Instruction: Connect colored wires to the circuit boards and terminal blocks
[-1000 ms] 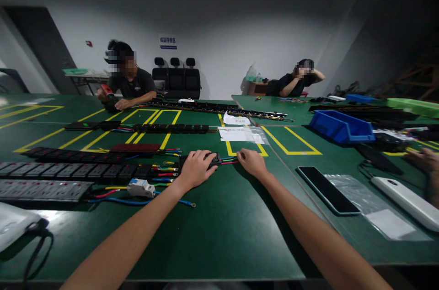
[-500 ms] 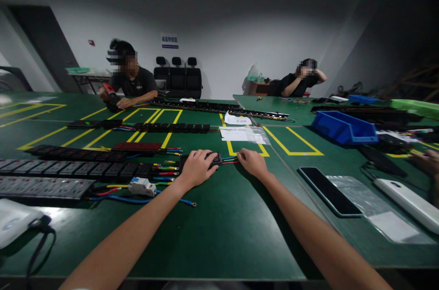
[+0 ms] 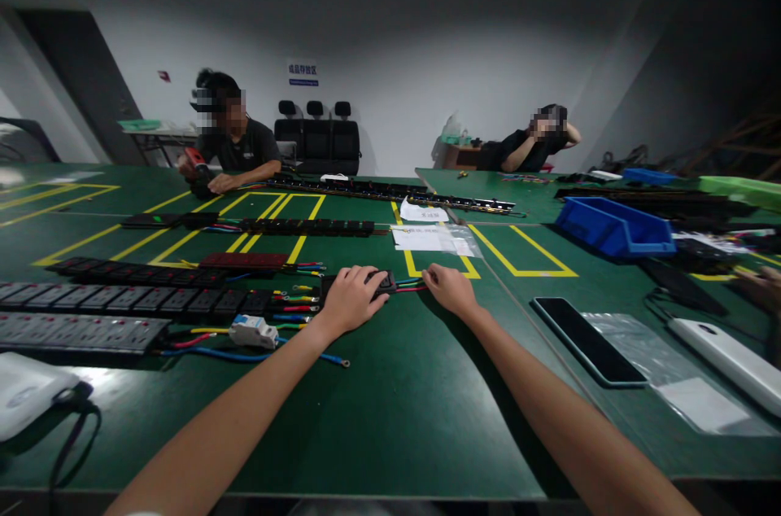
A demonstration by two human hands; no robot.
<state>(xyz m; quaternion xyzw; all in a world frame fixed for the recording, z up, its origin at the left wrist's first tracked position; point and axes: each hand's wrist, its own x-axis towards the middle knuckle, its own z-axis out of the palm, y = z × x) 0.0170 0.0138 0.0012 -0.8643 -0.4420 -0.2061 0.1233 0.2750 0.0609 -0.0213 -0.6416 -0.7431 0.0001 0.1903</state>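
Observation:
My left hand [image 3: 352, 298] lies over a black socket block [image 3: 384, 282], fingers curled round it and hiding most of it. Blue, green and red wires [image 3: 407, 285] come out of the block's right end. Their far ends go into my right hand [image 3: 450, 290], whose fingers are closed on them; the wire tips are hidden. Left of my left hand, black and grey socket strips [image 3: 122, 300] lie in rows, with coloured leads ending in ring terminals [image 3: 345, 363]. A white circuit breaker [image 3: 252, 332] sits on the leads of the nearest strip.
On the right are a phone [image 3: 586, 341], a plastic bag [image 3: 695, 402], a white power bank [image 3: 726, 357] and a blue bin [image 3: 613, 227]. Labelled papers [image 3: 430, 239] lie ahead. Across the table a person [image 3: 235, 142] holds a red power tool [image 3: 198, 166]; another [image 3: 537, 142] sits far right.
Both hands keep their hold on the block and wires. The view has shifted very slightly; nothing else has visibly moved.

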